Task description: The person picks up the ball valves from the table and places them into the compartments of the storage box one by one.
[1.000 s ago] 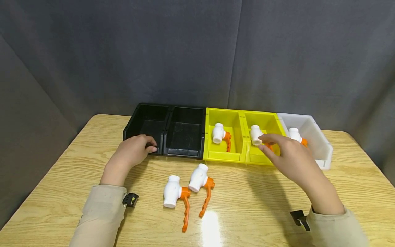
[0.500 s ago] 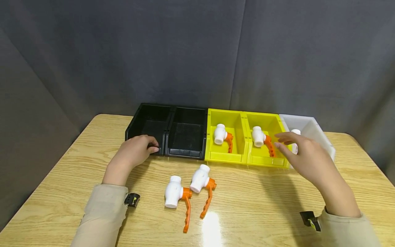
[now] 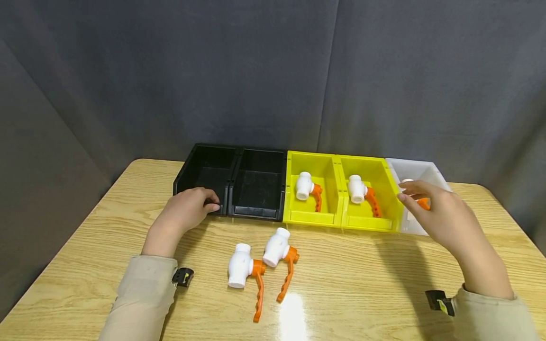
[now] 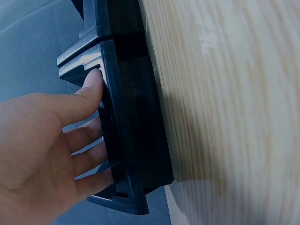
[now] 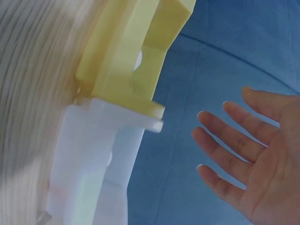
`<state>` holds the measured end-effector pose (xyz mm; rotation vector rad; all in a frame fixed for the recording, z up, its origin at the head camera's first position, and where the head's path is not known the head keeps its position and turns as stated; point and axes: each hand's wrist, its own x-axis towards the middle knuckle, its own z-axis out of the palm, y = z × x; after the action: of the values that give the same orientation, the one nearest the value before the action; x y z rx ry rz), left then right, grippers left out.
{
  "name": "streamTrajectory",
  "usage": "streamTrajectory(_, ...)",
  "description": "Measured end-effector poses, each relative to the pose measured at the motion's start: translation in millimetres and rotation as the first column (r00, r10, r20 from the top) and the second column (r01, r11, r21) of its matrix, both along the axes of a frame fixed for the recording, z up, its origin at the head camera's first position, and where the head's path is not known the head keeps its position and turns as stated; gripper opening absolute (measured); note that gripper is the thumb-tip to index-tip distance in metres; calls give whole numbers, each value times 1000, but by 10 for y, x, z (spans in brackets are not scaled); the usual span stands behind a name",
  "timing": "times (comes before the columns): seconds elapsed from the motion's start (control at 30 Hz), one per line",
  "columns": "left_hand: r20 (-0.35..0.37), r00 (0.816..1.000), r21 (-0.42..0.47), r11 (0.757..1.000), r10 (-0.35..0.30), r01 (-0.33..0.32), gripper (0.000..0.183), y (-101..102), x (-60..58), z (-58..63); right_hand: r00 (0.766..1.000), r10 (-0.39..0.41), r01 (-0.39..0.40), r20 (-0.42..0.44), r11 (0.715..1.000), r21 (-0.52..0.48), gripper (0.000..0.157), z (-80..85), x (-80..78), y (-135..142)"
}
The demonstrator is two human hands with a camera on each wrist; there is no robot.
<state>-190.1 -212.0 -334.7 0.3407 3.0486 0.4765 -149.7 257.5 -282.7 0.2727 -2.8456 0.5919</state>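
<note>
In the head view my left hand (image 3: 182, 210) is at the front of the leftmost black bin (image 3: 209, 158). The left wrist view shows its thumb on the front rim and the fingers behind that wall, gripping it. Above the front of the white bin (image 3: 414, 166) hovers my right hand (image 3: 445, 220), fingers apart and holding nothing. It partly covers a white ball valve with an orange handle (image 3: 423, 203) inside that bin. Similar ball valves lie in the left yellow bin (image 3: 304, 185) and the right yellow bin (image 3: 357, 189), one in each.
Two more ball valves lie on the wooden table (image 3: 337, 284) in front of the bins: one on the left (image 3: 240, 266) and one on the right (image 3: 276, 247). A second black bin (image 3: 258, 182) stands beside the gripped one. Grey curtain (image 3: 256, 71) hangs behind the row.
My right hand has moved rightward from beside the valve in the right yellow bin to over the white bin. My left hand stays on the black bin's front rim.
</note>
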Motion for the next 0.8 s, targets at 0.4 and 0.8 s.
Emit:
streamTrajectory(0.4, 2, 1000, -5, 1000, 1, -1, 19, -3, 2, -1, 998, -32, 33, 52, 999, -20, 45, -105, -65, 213)
streamTrajectory(0.8, -11, 1000, -5, 1000, -7, 7, 19, -5, 5, 1, 996, -27, 28, 86, 1000, -11, 43, -199, -120, 329)
